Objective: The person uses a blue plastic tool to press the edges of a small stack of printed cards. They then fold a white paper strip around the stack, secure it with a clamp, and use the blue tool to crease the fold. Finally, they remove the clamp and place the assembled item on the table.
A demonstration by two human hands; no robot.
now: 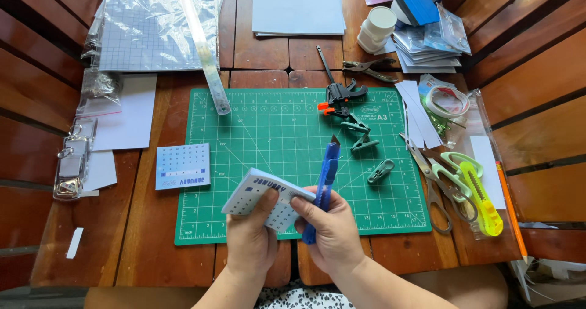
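My left hand [251, 239] grips a small stack of white calendar cards [259, 194] printed in blue, tilted above the near edge of the green cutting mat [268, 132]. My right hand [329, 229] holds a blue utility knife [326, 174] with its blade pointing away from me, and its fingertips also pinch the right corner of the cards. Another calendar card [182, 166] lies flat on the wooden table just left of the mat.
On the mat lie a clear ruler [207, 58], a black and orange clamp [337, 95] and three grey-green clips [366, 144]. Scissors [436, 178], a yellow-green cutter [479, 193], a pencil, tape and paper strips sit at right. Paper sheets, a white jar [376, 29] and pliers lie beyond.
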